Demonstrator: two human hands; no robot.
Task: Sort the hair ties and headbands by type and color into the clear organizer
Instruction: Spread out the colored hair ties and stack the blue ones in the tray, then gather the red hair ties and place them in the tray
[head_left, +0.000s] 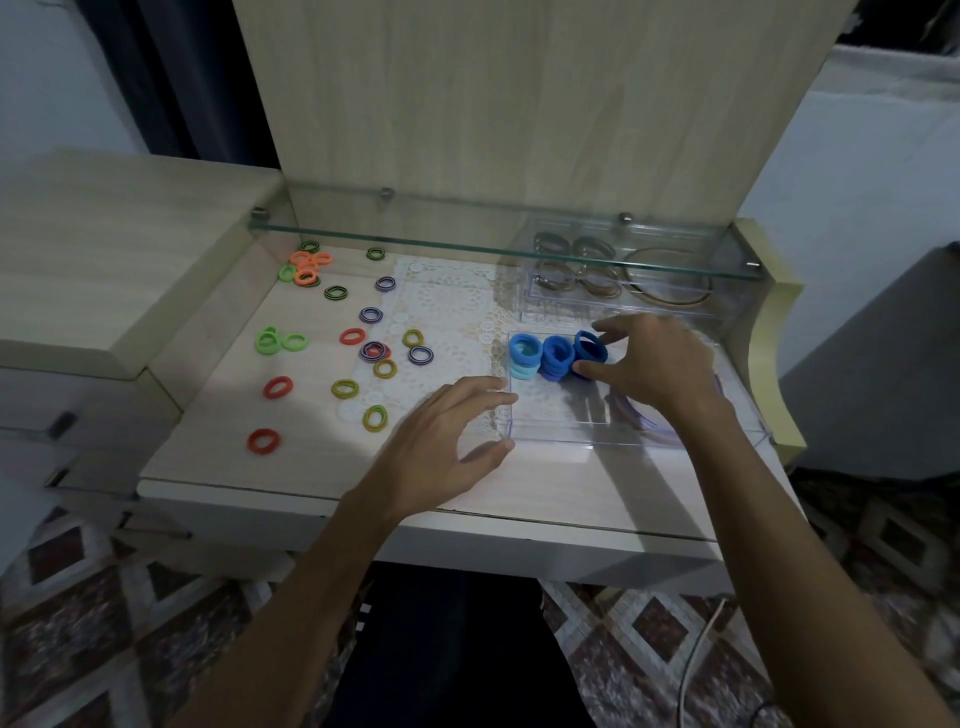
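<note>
Both arms reach forward, right hand pinching dark-blue ties.

Left grip fingers straight and spread, palm down, right grip thumb and forefinger pinching, both forearms bare

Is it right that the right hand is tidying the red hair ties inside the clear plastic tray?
Not quite. In the head view the right hand is tidying blue hair ties inside the clear plastic tray. The red hair ties lie loose on the wooden desk.
</note>
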